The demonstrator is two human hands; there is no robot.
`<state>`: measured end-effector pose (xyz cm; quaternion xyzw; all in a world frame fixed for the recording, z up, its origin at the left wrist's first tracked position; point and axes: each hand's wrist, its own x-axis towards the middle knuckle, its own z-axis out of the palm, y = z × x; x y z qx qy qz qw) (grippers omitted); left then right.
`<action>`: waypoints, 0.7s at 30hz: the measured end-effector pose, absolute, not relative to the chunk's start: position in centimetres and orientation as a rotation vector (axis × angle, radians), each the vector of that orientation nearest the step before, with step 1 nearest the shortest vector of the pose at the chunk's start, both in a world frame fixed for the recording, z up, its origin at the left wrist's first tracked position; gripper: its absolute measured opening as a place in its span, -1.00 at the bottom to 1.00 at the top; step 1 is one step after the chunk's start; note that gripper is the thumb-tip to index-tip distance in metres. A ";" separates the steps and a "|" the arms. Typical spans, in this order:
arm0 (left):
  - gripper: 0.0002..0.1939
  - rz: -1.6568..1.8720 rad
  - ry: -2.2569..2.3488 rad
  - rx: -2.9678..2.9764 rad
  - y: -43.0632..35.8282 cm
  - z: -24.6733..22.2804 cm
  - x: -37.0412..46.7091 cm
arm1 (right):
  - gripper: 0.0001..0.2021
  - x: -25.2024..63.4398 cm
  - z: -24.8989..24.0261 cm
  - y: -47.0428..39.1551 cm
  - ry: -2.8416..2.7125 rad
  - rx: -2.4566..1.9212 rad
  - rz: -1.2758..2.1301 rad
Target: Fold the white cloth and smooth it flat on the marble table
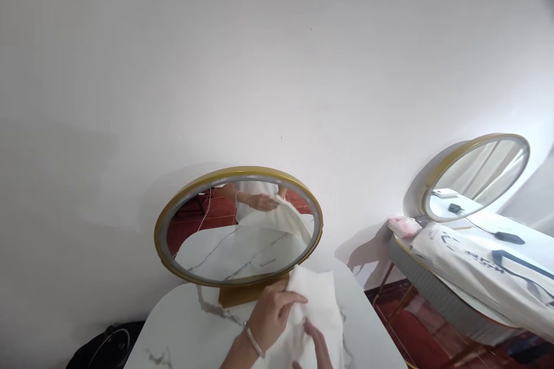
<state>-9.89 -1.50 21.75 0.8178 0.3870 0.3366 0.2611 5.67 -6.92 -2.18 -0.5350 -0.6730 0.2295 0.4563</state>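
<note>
Left hand point(272, 314) slants over white cloth point(319, 300), right hand point(318, 347) lower; both hands' fingers parted, pinching nothing

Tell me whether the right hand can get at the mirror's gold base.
Probably not straight across: the left hand lies between the right hand and the base, covering its near right end. The base's left part looks uncovered, so going around might work.

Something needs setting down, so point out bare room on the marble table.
The table is bare left of the mirror base and left hand, and narrowly right of the cloth. Crowded: the middle, with cloth and right hand.
</note>
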 end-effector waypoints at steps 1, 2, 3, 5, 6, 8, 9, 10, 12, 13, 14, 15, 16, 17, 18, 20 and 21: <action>-0.60 0.959 0.984 2.340 -1.5 24.5 -10.1 | -0.34 5.4 0.5 -6.5 -1.621 -1.300 0.431; -0.57 0.989 0.918 2.476 -1.3 27.3 -10.5 | -0.34 5.0 3.5 -5.9 -1.594 -1.260 0.301; -0.54 1.013 0.877 2.602 -1.0 30.1 -10.9 | -0.34 4.7 6.8 -5.1 -1.568 -1.230 0.234; -0.56 1.048 0.865 2.799 0.0 35.4 -11.9 | -0.32 4.0 13.6 -3.0 -1.488 -1.185 0.160; -0.57 1.066 0.882 2.893 0.7 37.8 -12.3 | -0.33 3.7 16.8 -1.7 -1.451 -1.138 0.111; -0.56 1.108 0.958 3.054 2.8 42.2 -13.0 | -0.34 3.3 22.4 0.9 -1.391 -1.115 0.071; -0.54 1.109 1.019 3.117 4.2 44.0 -13.2 | -0.36 3.2 24.7 2.2 -1.384 -1.135 0.046; -0.53 1.087 1.098 3.167 5.6 45.6 -13.4 | -0.39 3.1 26.6 3.5 -1.401 -1.170 0.023; -0.53 0.930 1.315 3.209 8.5 47.6 -13.6 | -0.44 3.3 29.4 5.8 -1.414 -1.185 0.010; -0.56 0.807 1.422 3.207 9.7 48.1 -13.6 | -0.46 3.5 30.3 6.8 -1.405 -1.203 -0.001; -0.60 0.695 1.513 3.200 10.7 48.2 -13.4 | -0.49 3.8 30.9 7.6 -1.378 -1.222 -0.020; -0.64 0.640 1.587 3.194 11.3 48.0 -13.2 | -0.51 4.0 31.4 8.4 -1.337 -1.244 -0.049; -0.67 0.658 1.642 3.201 11.6 47.4 -12.8 | -0.54 4.3 31.5 9.1 -1.296 -1.257 -0.077; -0.68 0.741 1.669 3.228 11.6 46.7 -12.4 | -0.56 4.6 31.5 9.7 -1.262 -1.256 -0.092; -0.65 0.858 1.667 3.273 11.4 45.8 -11.8 | -0.58 4.9 31.2 10.1 -1.246 -1.239 -0.089; -0.52 1.004 1.584 3.389 10.6 43.8 -10.4 | -0.60 5.3 30.0 10.8 -1.264 -1.189 -0.055; -0.47 0.979 1.523 3.450 10.3 42.8 -9.7 | -0.60 5.4 29.1 11.0 -1.274 -1.179 -0.048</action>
